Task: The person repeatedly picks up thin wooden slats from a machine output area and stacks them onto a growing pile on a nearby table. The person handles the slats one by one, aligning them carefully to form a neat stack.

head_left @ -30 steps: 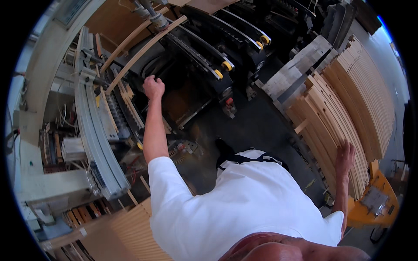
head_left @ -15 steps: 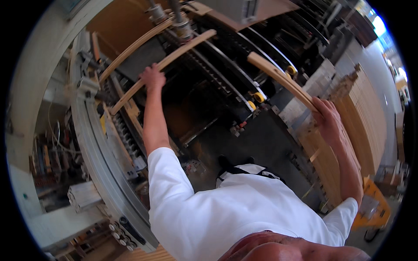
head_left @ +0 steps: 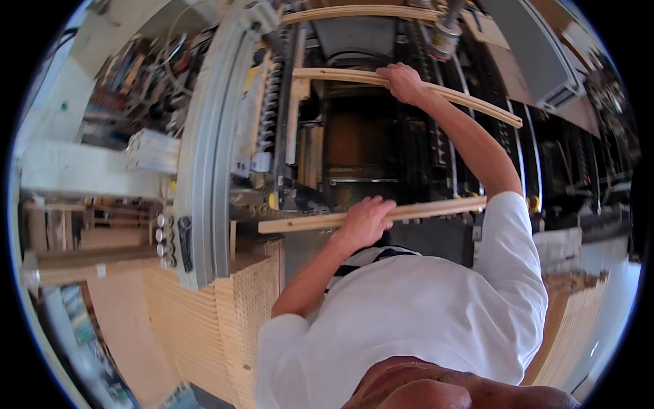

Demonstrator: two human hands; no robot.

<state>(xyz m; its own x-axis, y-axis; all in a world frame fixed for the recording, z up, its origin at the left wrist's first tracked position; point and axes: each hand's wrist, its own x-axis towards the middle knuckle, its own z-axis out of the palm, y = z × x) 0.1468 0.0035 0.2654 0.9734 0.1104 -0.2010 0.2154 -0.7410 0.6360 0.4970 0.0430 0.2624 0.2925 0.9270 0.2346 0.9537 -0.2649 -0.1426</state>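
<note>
Near slat [head_left: 436, 208], curved and wooden, crosses beneath the left hand [head_left: 368, 219] and extends to both sides of it. The fingers are closed over its upper face; the thumb's hold underneath cannot be confirmed. The grip falls near mid-length, presumably so that neither end outweighs the other. Its right end lies just beside the right sleeve [head_left: 507, 211].

Far slat [head_left: 340, 74] runs beneath the right hand [head_left: 403, 83], whose fingers are curled around it, also near the middle; fingertip pressure cannot be judged. Its left end meets a wooden strip [head_left: 296, 116] left of that hand, which probably helps to bear it.

Beyond the right hand, a third slat [head_left: 361, 11] lies crosswise; a metal cylinder [head_left: 444, 42] stands at its right part, possibly to keep it down. Left of both hands runs a grey rail [head_left: 204, 170]. Below the left hand sits a wood stack [head_left: 191, 320], evidently layered for compactness.
</note>
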